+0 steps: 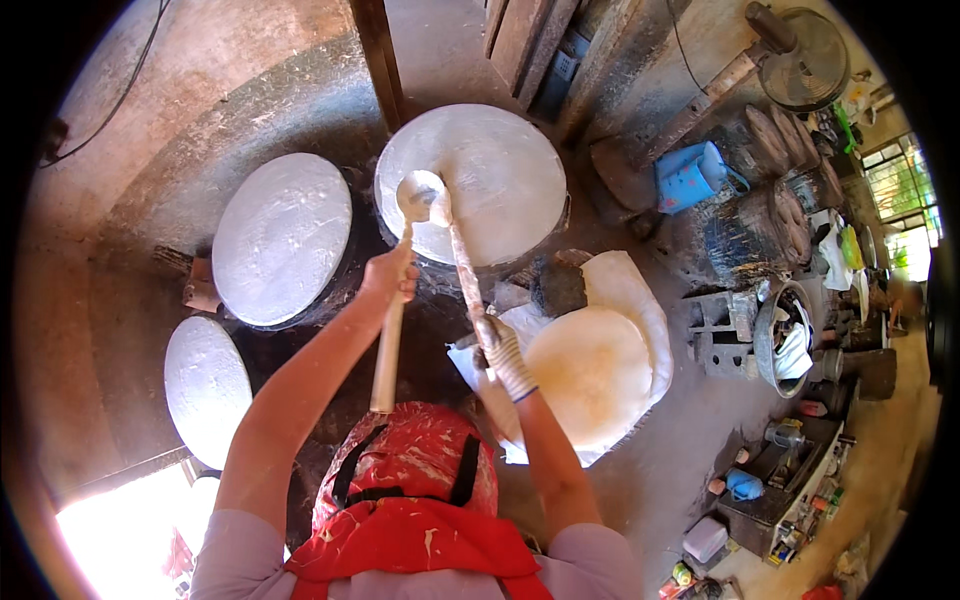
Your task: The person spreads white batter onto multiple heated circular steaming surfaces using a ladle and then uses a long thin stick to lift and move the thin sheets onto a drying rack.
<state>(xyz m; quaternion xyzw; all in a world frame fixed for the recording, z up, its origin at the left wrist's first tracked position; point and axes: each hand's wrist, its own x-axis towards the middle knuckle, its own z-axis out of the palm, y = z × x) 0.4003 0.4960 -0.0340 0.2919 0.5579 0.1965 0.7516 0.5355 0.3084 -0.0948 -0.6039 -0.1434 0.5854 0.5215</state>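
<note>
My left hand (pixel 388 276) is closed around the pale wooden handle of a ladle (pixel 388 360). The ladle's round head lies over a large white-coated disc (pixel 510 190) straight ahead. On my right hand (pixel 507 362) is a striped knit glove, and its fingers wrap round a long stick (pixel 464 265) smeared with white. The stick's far end meets the ladle's head; whether they touch I cannot tell. Beside my right hand, a pale round sheet (pixel 590 370) with a tan middle rests on white cloth (pixel 650 320).
Two more white discs (pixel 283 240) (pixel 207 390) stand at the left. A dark block (pixel 558 287) sits behind the pale sheet. Farther right are a blue pail (pixel 690 178), a fan (pixel 805 60), hollow bricks (pixel 722 330), a metal basin (pixel 765 345) and a cluttered low table (pixel 750 515).
</note>
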